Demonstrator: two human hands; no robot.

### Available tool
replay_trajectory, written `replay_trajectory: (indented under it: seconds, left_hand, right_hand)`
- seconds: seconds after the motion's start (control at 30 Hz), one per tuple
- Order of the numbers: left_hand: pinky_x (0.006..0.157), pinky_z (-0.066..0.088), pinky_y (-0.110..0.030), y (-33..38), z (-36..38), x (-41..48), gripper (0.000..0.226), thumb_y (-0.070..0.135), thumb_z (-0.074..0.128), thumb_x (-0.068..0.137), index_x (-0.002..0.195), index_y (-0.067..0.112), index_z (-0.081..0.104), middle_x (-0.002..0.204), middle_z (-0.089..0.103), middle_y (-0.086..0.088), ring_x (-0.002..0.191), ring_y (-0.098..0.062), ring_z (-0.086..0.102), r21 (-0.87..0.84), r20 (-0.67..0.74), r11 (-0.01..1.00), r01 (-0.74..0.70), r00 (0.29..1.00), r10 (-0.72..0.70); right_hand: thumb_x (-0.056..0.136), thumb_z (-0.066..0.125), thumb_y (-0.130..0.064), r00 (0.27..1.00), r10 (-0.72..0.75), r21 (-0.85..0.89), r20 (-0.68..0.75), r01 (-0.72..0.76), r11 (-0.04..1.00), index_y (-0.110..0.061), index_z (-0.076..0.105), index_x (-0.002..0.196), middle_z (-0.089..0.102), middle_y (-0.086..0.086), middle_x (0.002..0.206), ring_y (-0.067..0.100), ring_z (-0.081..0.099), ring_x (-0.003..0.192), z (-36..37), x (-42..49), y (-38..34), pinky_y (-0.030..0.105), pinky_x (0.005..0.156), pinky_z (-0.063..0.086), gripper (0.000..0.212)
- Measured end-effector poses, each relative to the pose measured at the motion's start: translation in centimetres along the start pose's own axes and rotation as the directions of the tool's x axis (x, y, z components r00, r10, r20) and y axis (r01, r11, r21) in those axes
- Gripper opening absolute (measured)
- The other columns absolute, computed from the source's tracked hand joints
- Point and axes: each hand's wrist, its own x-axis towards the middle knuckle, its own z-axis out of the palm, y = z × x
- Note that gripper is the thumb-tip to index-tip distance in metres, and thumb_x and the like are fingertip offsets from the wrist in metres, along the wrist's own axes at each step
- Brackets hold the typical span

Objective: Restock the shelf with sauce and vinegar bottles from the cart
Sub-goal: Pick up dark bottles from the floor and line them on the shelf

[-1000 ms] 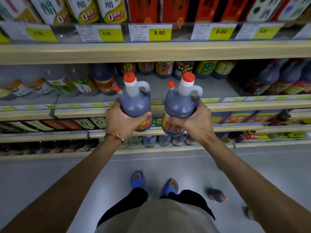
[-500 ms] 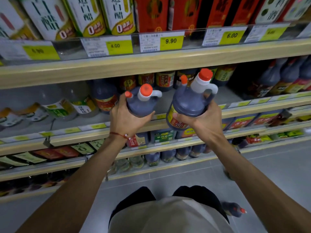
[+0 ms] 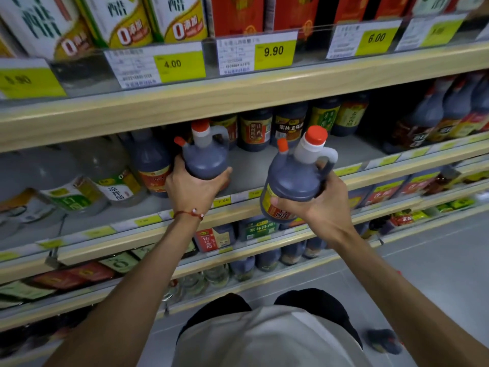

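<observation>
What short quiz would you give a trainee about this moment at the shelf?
1. True or false: the right hand is empty.
2. Which dark bottle is further in over the shelf board? A) the left bottle, held by the left hand; B) the right bottle; C) neither, both are down by the floor.
3. Fill in: the yellow price tag between the 4.00 tag and the 6.00 tag reads ___.
Key: 1 false, it holds the right bottle; 2 A; 3 9.90.
</observation>
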Motion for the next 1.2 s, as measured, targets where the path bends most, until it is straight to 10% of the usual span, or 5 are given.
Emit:
replay_trajectory:
  seconds: [0.37,0.7,0.8,0.93,1.2]
  left_hand:
    - [0.091,0.056,-0.034,0.5,0.5,1.5,0.085,0.068,0.084,0.052,0.120,0.022,0.065,0.122,0.072,0.001,0.112,-0.020,0.068,-0.051,0.115,0.979,0.199,0.975,-0.192]
    - [0.096,0.056,-0.042,1.6,-1.5,-1.4,0.050,0.010,0.086,0.070,0.109,-0.003,0.057,0.099,0.069,-0.005,0.095,-0.017,0.068,-0.205,0.150,0.809,0.551,0.835,-0.530]
    - [0.074,0.057,-0.023,5.6,-3.2,-4.0,0.044,-0.014,0.076,0.075,0.110,0.004,0.056,0.096,0.064,-0.005,0.092,-0.014,0.064,-0.237,0.463,0.780,0.579,0.773,-0.434]
    - [0.097,0.055,-0.029,10.0,-4.1,-7.3,0.081,-0.003,0.089,0.060,0.130,0.023,0.057,0.129,0.068,0.004,0.121,-0.013,0.064,-0.222,0.815,0.840,0.495,0.567,-0.119]
    - [0.090,0.059,-0.047,12.0,-2.6,-10.9,0.069,0.038,0.097,0.051,0.112,0.029,0.065,0.113,0.076,0.007,0.106,-0.013,0.072,-0.194,0.511,0.930,0.311,0.842,-0.175]
  right_hand:
    - [0.050,0.100,-0.047,0.996,0.055,-0.007,0.073,-0.055,0.998,-0.022,0.063,0.125,0.073,-0.014,0.115,0.003,0.071,0.103,0.8,-1.4,-1.3,0.036,0.090,0.062,0.088]
    - [0.045,0.096,-0.051,0.976,0.123,0.060,0.178,-0.136,0.989,-0.026,0.062,0.125,0.074,-0.014,0.115,0.006,0.071,0.105,-1.4,-1.1,-4.4,0.035,0.092,0.060,0.090]
    - [0.050,0.099,-0.042,0.953,0.141,0.076,0.269,-0.167,0.983,-0.020,0.065,0.124,0.076,-0.011,0.115,0.008,0.073,0.104,-2.6,-0.2,-5.3,0.037,0.090,0.061,0.085]
    - [0.065,0.097,-0.012,0.901,0.143,0.144,0.409,-0.218,0.965,-0.010,0.069,0.118,0.079,-0.004,0.107,0.012,0.076,0.098,-3.7,1.1,-5.8,0.029,0.081,0.060,0.061]
    - [0.062,0.099,-0.041,0.694,0.056,0.033,0.718,-0.114,0.993,-0.015,0.036,0.147,0.060,-0.004,0.144,0.010,0.060,0.131,-4.8,3.6,-5.0,0.041,0.108,0.053,0.109]
